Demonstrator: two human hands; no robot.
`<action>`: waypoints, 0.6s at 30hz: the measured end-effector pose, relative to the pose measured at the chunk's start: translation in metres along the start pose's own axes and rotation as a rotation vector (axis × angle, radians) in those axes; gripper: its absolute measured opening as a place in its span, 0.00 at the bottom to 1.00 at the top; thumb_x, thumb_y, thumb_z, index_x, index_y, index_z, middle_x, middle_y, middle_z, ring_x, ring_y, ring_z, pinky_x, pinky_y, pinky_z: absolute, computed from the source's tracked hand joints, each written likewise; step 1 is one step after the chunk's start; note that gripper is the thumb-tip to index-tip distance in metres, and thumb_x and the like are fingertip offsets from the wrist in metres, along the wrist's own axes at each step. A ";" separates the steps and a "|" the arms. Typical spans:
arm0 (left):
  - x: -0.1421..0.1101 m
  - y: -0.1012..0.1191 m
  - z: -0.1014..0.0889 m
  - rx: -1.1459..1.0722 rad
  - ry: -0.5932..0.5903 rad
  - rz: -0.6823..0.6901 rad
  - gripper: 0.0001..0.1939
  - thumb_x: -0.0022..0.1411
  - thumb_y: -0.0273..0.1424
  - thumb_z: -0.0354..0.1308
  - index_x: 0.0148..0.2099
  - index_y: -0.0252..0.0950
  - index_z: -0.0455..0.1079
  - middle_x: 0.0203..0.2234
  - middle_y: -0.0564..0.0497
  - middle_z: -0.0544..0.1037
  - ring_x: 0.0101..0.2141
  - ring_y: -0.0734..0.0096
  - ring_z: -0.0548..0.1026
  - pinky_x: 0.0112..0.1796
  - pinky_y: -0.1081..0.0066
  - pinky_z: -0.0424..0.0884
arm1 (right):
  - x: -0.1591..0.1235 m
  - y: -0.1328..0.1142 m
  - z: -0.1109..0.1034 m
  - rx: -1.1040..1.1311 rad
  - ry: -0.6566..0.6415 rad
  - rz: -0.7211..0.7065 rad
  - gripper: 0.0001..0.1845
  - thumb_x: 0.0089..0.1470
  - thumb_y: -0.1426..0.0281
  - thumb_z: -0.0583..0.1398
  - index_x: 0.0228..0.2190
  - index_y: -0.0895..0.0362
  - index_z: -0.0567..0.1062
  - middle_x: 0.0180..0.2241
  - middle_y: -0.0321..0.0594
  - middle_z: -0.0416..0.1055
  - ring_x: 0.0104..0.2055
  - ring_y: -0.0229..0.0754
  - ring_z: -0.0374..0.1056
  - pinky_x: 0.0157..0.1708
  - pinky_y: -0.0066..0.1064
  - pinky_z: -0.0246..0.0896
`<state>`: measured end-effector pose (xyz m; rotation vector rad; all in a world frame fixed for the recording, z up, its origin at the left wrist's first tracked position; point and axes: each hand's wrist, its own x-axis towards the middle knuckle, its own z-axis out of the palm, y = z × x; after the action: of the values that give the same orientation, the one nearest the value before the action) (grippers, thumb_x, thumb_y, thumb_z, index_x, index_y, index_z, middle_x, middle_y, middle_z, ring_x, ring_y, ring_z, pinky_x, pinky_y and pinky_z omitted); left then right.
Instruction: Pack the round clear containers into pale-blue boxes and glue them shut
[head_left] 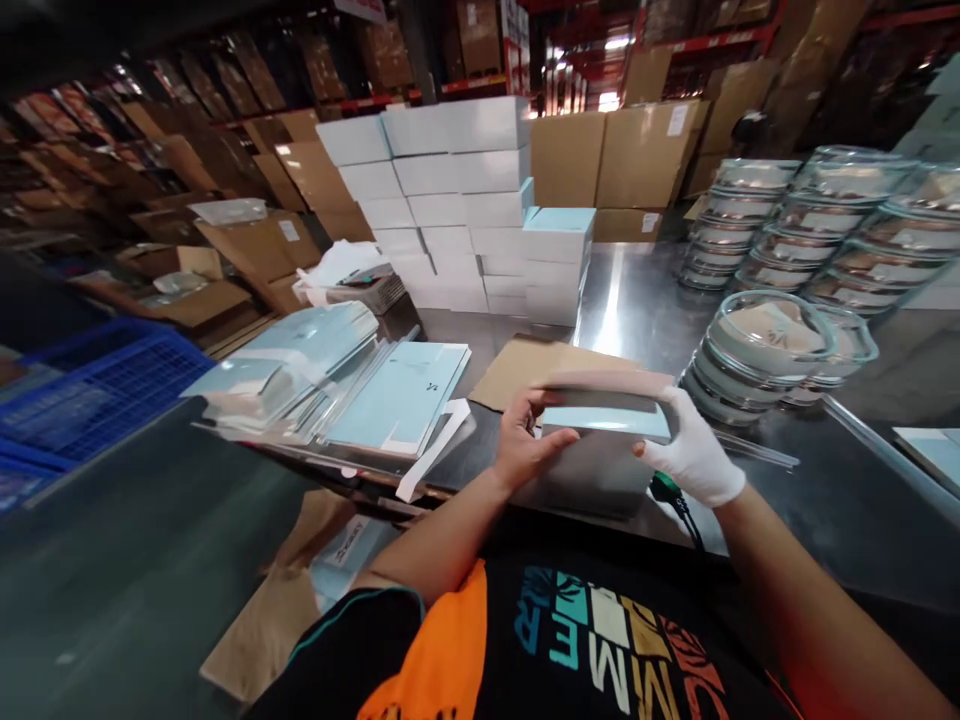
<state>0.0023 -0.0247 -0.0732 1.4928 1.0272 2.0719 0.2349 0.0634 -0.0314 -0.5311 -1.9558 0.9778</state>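
My bare left hand (523, 443) and my white-gloved right hand (694, 452) both grip a light blue cardboard box (609, 418) held just above the steel table (645, 300), close to my body. The left hand's fingers curl round the box's left end, and the right hand's fingers wrap its right end. A brown card sheet (517, 368) lies on the table right behind the box. Flat, unfolded blue box blanks (397, 395) are fanned out to the left of my hands.
A tall stack of assembled white and blue boxes (465, 200) stands at the table's far middle. Stacks of round glass dishes with lids (780, 345) fill the right side. A blue plastic crate (97, 385) is at the left. Brown cartons (637, 150) line the back.
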 end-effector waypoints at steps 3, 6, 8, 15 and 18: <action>0.003 -0.002 -0.004 -0.026 0.004 0.107 0.31 0.54 0.49 0.79 0.52 0.42 0.72 0.48 0.45 0.81 0.52 0.57 0.80 0.58 0.56 0.73 | -0.008 0.000 -0.002 -0.062 -0.032 -0.183 0.20 0.59 0.64 0.72 0.51 0.49 0.75 0.71 0.48 0.63 0.75 0.56 0.58 0.73 0.53 0.56; 0.013 0.004 -0.012 0.108 -0.204 0.241 0.20 0.60 0.48 0.75 0.48 0.42 0.80 0.48 0.43 0.82 0.60 0.50 0.77 0.62 0.48 0.71 | -0.015 -0.007 0.001 -0.122 -0.103 -0.252 0.17 0.65 0.72 0.65 0.53 0.46 0.77 0.73 0.43 0.60 0.75 0.52 0.59 0.73 0.55 0.56; 0.019 0.008 -0.017 0.108 -0.340 0.329 0.16 0.65 0.45 0.72 0.50 0.44 0.82 0.50 0.43 0.84 0.65 0.47 0.73 0.64 0.43 0.69 | -0.016 -0.013 0.002 -0.132 -0.162 -0.256 0.19 0.67 0.74 0.63 0.55 0.43 0.78 0.73 0.41 0.61 0.74 0.52 0.61 0.72 0.55 0.58; 0.023 0.020 -0.020 0.091 -0.427 0.432 0.16 0.69 0.33 0.69 0.58 0.44 0.80 0.50 0.44 0.86 0.63 0.52 0.76 0.62 0.46 0.74 | -0.014 -0.025 0.002 -0.116 -0.181 -0.253 0.17 0.68 0.72 0.62 0.51 0.39 0.83 0.64 0.40 0.74 0.69 0.53 0.68 0.69 0.56 0.64; 0.021 0.025 -0.023 0.146 -0.465 0.456 0.19 0.69 0.34 0.68 0.61 0.45 0.78 0.52 0.43 0.85 0.64 0.52 0.75 0.62 0.47 0.74 | -0.023 -0.017 0.008 -0.098 -0.123 -0.197 0.19 0.67 0.72 0.63 0.54 0.40 0.81 0.69 0.39 0.67 0.72 0.52 0.64 0.71 0.54 0.60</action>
<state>-0.0241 -0.0342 -0.0449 2.3179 0.7126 1.7933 0.2409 0.0342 -0.0325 -0.3312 -2.1290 0.8101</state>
